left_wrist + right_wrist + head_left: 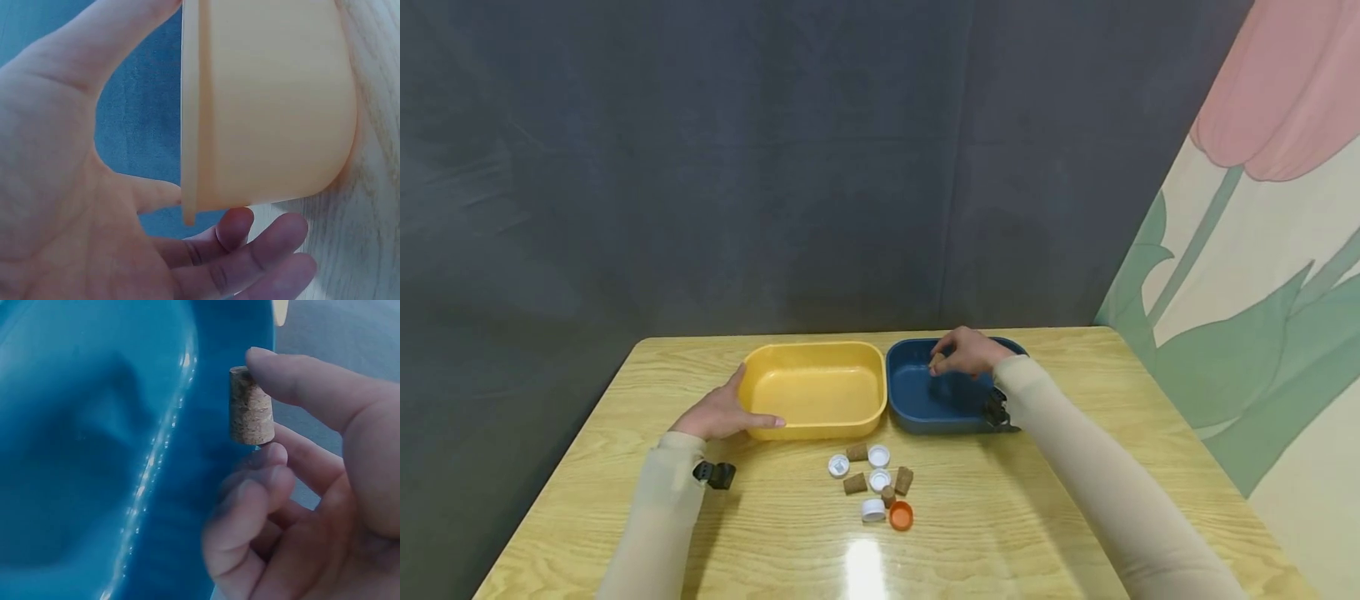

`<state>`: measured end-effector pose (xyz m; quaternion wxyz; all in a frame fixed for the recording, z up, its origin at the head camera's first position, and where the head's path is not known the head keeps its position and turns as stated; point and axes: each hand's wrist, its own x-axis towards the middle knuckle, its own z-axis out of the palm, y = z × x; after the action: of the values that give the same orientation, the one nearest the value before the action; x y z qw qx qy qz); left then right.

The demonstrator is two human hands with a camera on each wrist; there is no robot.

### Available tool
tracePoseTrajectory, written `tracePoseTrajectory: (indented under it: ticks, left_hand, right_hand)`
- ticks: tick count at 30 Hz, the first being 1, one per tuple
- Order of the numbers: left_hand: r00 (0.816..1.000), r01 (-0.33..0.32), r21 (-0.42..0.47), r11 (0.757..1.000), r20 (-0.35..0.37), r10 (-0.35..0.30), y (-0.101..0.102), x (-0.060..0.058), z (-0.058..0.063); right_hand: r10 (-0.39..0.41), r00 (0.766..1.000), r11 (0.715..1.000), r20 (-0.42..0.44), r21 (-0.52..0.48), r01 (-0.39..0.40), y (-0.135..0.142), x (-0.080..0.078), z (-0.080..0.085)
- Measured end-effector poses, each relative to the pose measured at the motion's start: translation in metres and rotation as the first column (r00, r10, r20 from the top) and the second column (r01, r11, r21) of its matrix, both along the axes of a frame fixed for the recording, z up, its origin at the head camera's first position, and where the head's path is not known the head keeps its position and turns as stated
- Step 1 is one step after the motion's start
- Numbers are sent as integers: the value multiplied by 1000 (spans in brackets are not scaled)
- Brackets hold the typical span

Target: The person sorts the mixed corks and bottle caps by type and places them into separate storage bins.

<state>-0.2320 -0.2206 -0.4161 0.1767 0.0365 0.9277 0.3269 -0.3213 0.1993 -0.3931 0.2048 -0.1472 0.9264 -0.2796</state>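
Five corks here, by my count: four lie on the wood-grained worktop point(775, 533), and the fifth, the cork point(250, 409) over the blue tray point(925, 408), is pinched between thumb and fingers of the person's right hand point(972, 352). The left hand point(718, 412) has its fingers spread, resting against the end of the yellow tray point(820, 396). Both trays are smooth, glossy, round-cornered oblongs standing side by side. Among the loose corks are four round white caps point(838, 466) and one orange cap point(901, 516). Only the right wrist view brings out the cork's speckled grain and slight taper; the left shows the yellow tray's lip and outer wall closely.
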Motion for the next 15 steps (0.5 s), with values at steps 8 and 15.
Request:
tracePoseTrajectory:
  ticks: [8, 15]
  left_hand:
    - [1000, -2, 13, 1000, 7, 2, 2, 1, 2]
    - [1000, -2, 14, 1000, 9, 1, 3, 2, 1]
  right_hand:
    - [1, 999, 1000, 41, 16, -2, 0, 3, -3]
    - [-13, 998, 1000, 62, 25, 12, -1, 8, -5]
